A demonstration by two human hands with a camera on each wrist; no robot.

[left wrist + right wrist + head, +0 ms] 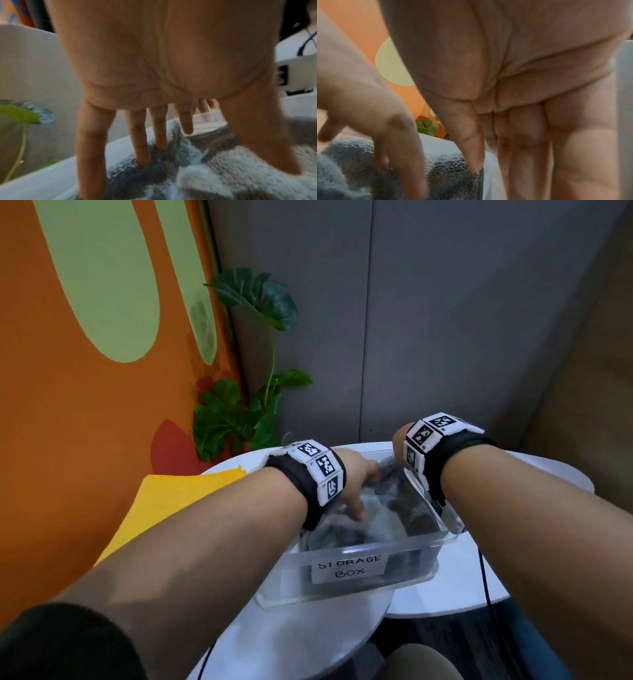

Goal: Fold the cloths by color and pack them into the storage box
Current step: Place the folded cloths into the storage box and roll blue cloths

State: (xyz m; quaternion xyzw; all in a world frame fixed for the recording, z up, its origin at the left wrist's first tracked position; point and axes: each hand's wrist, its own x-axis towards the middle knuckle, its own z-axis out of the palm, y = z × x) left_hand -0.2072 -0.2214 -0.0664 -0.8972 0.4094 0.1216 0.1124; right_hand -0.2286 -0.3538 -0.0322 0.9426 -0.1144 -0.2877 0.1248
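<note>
A clear storage box (376,546) with a paper label stands on the white tables, and grey cloths (387,517) lie inside it. My left hand (358,475) reaches into the box with fingers (143,142) spread and straight, their tips pressing into the fluffy grey cloth (214,170). My right hand (399,445) points down at the box's far right corner. Its fingers (529,155) are straight and held together beside the box wall, with the thumb tip on the edge of the grey cloth (452,174). A yellow cloth (178,501) lies flat on the table, left of the box.
Two round white tables (308,642) carry the box, which straddles both. A leafy plant (239,419) stands behind, by the orange wall and grey panels. A black cable (484,587) hangs over the right table's front edge.
</note>
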